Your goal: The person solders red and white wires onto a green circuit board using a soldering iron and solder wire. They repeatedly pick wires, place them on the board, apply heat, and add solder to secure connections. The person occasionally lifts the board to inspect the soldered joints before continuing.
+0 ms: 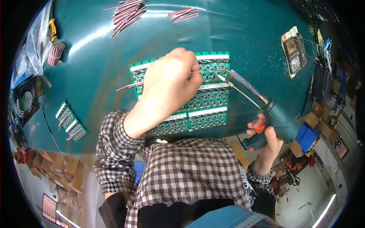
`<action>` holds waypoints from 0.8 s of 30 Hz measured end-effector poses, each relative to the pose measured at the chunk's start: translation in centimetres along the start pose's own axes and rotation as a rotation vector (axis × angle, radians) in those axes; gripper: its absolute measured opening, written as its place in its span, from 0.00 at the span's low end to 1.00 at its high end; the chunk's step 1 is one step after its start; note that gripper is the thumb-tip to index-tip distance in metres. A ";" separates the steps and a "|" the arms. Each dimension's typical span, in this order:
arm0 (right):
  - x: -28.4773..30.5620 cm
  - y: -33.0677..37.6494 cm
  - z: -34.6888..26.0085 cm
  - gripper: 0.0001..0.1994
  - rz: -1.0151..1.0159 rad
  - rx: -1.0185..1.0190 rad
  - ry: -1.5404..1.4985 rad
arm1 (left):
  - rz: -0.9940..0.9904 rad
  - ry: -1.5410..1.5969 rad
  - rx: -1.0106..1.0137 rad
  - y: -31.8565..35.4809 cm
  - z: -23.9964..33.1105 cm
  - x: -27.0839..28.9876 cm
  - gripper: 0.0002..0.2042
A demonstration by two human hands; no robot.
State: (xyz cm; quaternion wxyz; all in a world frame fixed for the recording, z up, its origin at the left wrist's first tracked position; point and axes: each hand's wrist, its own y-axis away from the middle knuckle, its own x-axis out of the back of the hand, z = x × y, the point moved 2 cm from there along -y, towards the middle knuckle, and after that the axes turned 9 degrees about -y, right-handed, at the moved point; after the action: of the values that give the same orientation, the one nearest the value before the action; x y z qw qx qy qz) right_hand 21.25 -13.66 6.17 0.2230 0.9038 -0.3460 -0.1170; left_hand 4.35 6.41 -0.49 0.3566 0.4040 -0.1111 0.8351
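A green panel of circuit boards (207, 102), with rows of white connectors and small black parts, lies on the teal table in front of me. My left hand (171, 76) is closed over its upper left part, pinching thin red-and-white wires (130, 86) whose ends stick out to the left; the fingertips are partly hidden. In my right hand (269, 140) is a dark green soldering gun (280, 121) with a red trigger. Its metal tip points left, over the panel's upper right part, close to my left fingers. Whether the tip touches the board I cannot tell.
Loose wires (127, 16) lie in a pile at the far side, with several more (183, 15) beside them. At left are a tied wire bundle (56, 54), a fan (26, 99) and a smaller wired board (71, 121). A grimy solder tray (294, 52) sits far right.
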 end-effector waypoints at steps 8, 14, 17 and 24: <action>-0.5 -0.3 0.5 0.19 -0.047 -0.033 0.006 | 0.022 0.024 -0.019 0.0 -0.2 0.0 0.05; -0.8 -0.1 0.8 0.18 -0.039 -0.034 0.011 | 0.041 0.016 -0.037 -0.1 -0.2 -0.1 0.05; -1.0 -0.2 0.7 0.19 -0.051 -0.036 0.031 | 0.082 0.020 -0.036 0.0 -0.4 -0.3 0.05; -1.4 -0.2 0.6 0.18 -0.033 -0.040 0.048 | 0.105 0.012 -0.037 0.1 -0.4 -0.5 0.05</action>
State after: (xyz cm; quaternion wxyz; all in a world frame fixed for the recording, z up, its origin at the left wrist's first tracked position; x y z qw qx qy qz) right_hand 20.07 -12.76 5.65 0.2472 0.9073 -0.3232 -0.1057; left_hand 4.24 6.26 -1.16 0.3202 0.3857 -0.1454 0.8530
